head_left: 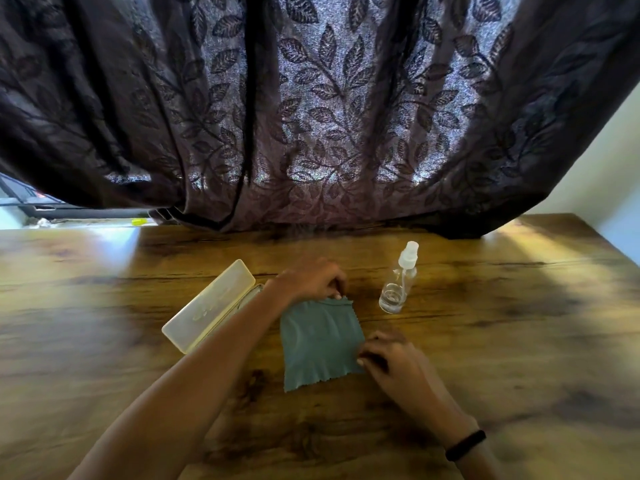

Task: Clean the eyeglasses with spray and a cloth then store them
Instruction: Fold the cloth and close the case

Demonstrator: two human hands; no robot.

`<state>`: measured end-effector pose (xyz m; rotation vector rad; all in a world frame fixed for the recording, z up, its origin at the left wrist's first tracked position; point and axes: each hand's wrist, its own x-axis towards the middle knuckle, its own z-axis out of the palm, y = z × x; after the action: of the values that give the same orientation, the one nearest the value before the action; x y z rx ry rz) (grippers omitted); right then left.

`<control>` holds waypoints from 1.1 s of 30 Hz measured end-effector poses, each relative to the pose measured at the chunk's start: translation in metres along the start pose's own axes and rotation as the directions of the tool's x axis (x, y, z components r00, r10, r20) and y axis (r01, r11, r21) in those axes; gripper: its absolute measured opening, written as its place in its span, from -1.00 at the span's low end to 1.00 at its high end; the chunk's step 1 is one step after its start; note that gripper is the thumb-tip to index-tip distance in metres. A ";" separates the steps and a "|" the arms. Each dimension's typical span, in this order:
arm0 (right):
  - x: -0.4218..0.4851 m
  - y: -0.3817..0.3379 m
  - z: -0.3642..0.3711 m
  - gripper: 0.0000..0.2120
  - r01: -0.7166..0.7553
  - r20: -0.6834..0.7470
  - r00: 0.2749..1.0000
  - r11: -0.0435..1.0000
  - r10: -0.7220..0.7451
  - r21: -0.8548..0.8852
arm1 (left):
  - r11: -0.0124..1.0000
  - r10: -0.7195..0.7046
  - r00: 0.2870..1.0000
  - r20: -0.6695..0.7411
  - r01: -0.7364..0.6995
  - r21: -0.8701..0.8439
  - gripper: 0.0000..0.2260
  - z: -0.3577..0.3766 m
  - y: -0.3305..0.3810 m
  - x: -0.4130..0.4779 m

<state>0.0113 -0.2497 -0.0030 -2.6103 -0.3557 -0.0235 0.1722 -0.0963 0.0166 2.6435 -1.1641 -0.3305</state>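
A teal cleaning cloth (320,342) lies spread on the wooden table (519,323). My left hand (311,280) pinches its far edge, and my right hand (391,362) pinches its right edge near the front corner. A pale translucent eyeglass case (207,304) lies open left of the cloth, partly behind my left forearm. What it holds is hidden, and I see no eyeglasses. A clear spray bottle (398,278) with a white nozzle stands upright right of my left hand, a little liquid at its bottom.
A dark leaf-patterned curtain (311,116) hangs along the table's far edge. A window sill (69,216) shows at the far left and a pale wall (616,188) at the right. A black band sits on my right wrist.
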 end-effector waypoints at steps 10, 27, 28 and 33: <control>0.006 0.002 -0.001 -0.86 -0.035 -0.005 0.999 0.999 0.035 0.026 | 0.998 0.002 0.999 0.049 0.002 -0.067 -0.93 0.002 -0.019 -0.003; 0.123 -0.008 -0.010 -0.76 -0.331 0.215 0.937 0.901 0.277 0.280 | 0.980 -0.037 0.998 -0.052 0.026 -0.195 -0.87 0.000 -0.024 -0.015; 0.124 -0.008 -0.011 -0.77 -0.365 0.268 0.919 0.880 0.289 0.305 | 0.981 -0.044 0.997 -0.056 0.032 -0.194 -0.90 0.001 -0.026 -0.016; 0.119 -0.007 -0.013 -0.78 -0.452 0.355 0.879 0.795 0.319 0.405 | 0.976 -0.054 0.996 -0.073 0.037 -0.214 -0.83 0.000 -0.029 -0.022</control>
<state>0.1255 -0.2207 0.0221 -2.1354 0.0956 0.5064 0.1772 -0.0609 0.0107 2.4764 -0.9866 -0.3363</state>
